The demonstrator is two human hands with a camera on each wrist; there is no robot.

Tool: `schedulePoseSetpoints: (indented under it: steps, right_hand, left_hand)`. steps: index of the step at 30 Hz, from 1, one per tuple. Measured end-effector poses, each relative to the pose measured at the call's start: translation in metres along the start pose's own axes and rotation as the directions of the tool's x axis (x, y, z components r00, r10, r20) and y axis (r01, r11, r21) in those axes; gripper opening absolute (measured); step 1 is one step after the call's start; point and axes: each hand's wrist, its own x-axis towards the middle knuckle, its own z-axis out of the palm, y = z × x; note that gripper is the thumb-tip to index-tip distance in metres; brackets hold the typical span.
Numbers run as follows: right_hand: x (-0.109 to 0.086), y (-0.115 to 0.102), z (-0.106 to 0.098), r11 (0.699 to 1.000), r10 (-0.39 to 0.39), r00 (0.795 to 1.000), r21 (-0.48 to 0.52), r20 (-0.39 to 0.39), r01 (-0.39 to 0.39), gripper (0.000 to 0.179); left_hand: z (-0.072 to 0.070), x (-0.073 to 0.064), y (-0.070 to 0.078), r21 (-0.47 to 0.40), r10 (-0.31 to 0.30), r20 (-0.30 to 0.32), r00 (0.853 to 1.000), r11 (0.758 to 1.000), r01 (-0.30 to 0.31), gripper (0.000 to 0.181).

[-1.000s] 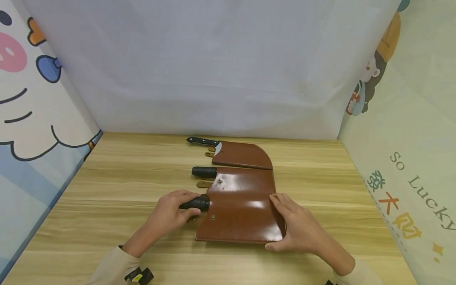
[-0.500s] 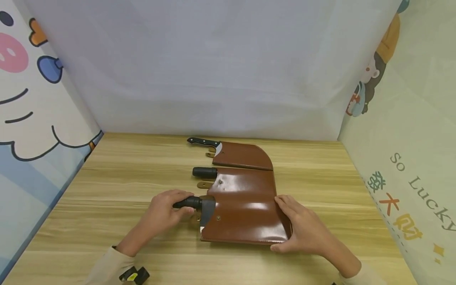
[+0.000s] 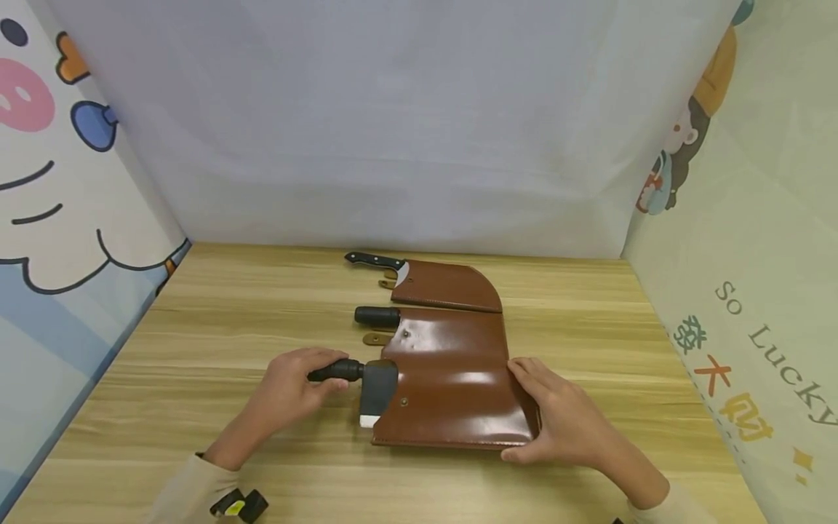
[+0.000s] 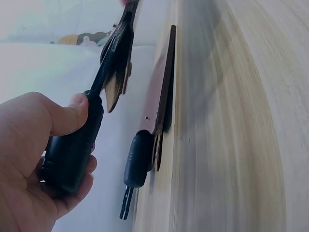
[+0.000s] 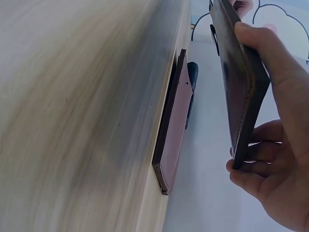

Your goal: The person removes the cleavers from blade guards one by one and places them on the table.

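Note:
My left hand (image 3: 288, 389) grips the black handle of a cleaver (image 3: 378, 393), whose dark blade shows partly outside a brown leather sheath (image 3: 458, 415). The rest of the blade is hidden in the sheath. At the sheath's right end, my right hand (image 3: 561, 416) holds it with the thumb on the near edge and fingers along the far side. In the left wrist view, fingers and thumb curl round the cleaver handle (image 4: 72, 145), raised off the table. Held on edge-like view in the right wrist camera, the sheath (image 5: 239, 82) is also clear of the table.
Just beyond lies a second cleaver with a black handle (image 3: 376, 316) in a brown sheath (image 3: 458, 331). Behind it is another sheathed cleaver (image 3: 448, 284) with a riveted handle. A white backdrop (image 3: 393, 145) and printed side panels (image 3: 733, 255) border the wooden table (image 3: 229, 313).
My left hand has drawn the cleaver leftward, baring part of its blade. The sheath and my right hand have shifted slightly right. The other two sheathed cleavers stay put.

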Motion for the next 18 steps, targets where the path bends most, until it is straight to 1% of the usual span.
schedulePoseSetpoints:
  steps: [7,14,18]
  right_hand:
    - [-0.0035,0.0033,-0.0015,1.0,-0.014,1.0,-0.009,-0.022,0.014,0.124]
    - [-0.0055,0.005,-0.0021,1.0,-0.025,0.999,-0.002,-0.033,0.025,0.123]
    - [-0.0067,0.0073,-0.0015,1.0,-0.025,0.999,0.0,-0.042,0.025,0.123]
  left_hand:
    - [-0.0044,-0.001,-0.0051,0.011,0.003,-0.013,1.0,1.0,-0.003,0.041]
    - [-0.007,-0.001,-0.0055,0.023,0.031,-0.012,0.999,0.999,-0.031,0.041]
    - [-0.0093,-0.0009,-0.0072,0.018,0.022,-0.014,1.0,1.0,-0.022,0.041]
